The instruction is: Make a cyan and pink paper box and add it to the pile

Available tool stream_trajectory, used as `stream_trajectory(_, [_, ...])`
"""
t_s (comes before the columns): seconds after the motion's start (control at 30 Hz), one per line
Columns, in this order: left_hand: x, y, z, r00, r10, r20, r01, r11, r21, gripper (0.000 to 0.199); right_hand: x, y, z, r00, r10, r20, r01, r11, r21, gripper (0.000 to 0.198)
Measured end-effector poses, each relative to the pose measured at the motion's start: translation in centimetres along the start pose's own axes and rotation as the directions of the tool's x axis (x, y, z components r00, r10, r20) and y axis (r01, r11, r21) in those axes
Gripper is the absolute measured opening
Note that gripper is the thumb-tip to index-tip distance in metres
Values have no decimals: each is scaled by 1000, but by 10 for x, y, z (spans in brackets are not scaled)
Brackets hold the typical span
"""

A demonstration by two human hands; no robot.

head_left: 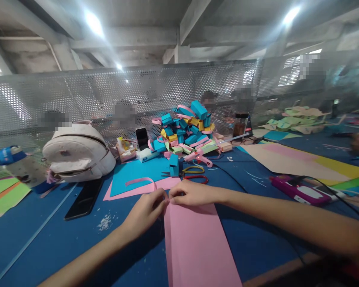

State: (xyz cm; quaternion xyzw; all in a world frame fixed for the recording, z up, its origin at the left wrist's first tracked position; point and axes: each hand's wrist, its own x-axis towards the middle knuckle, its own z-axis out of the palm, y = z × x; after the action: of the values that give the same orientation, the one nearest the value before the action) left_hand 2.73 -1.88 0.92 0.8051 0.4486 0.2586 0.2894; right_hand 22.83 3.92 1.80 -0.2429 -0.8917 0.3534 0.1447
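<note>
A long sheet of pink paper [200, 243] lies before me on the blue table, with a fold line along its left side. My left hand [148, 209] pinches the far left corner of that sheet between thumb and fingers. Right beside it, my right hand [194, 193] is closed on the same far edge, and the two hands' fingertips touch. Just past my hands are scissors [194, 175] with yellow and red handles, a small blue paper box [174, 165] and a curled pink paper strip [142, 181].
Behind the scissors lies a pink glue gun [200, 157]; a heap of folded paper boxes [185, 131] rises beyond. On the left are a white backpack [79, 153], a black phone [83, 199] and a bottle [22, 167]. A purple power bank [299, 189] with a cable sits right.
</note>
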Motion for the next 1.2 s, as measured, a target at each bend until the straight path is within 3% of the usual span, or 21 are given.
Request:
stream_trajectory(0.17, [6,-13,-2,1000,29,9,-30,998,47,17,10,16,2,997,-18,70,16,1000,22,15])
stream_trajectory(0.5, [11,-34,10,1000,24,5,-23,998,-52,24,16,47,18,999,-10,36,-4,928,372,18])
stream_trajectory(0.67, [13,-43,8,986,-134,-102,113,976,-185,25,14,53,16,998,60,-8,-52,919,392,21])
stream_trajectory(0.87, [16,-54,11,946,-323,-17,289,867,-405,23,14,56,17,995,81,-55,-55,924,378,19])
stream_trajectory(1.2, [13,-50,13,917,-388,-95,302,828,-472,16,14,56,19,994,74,-81,-35,914,403,23])
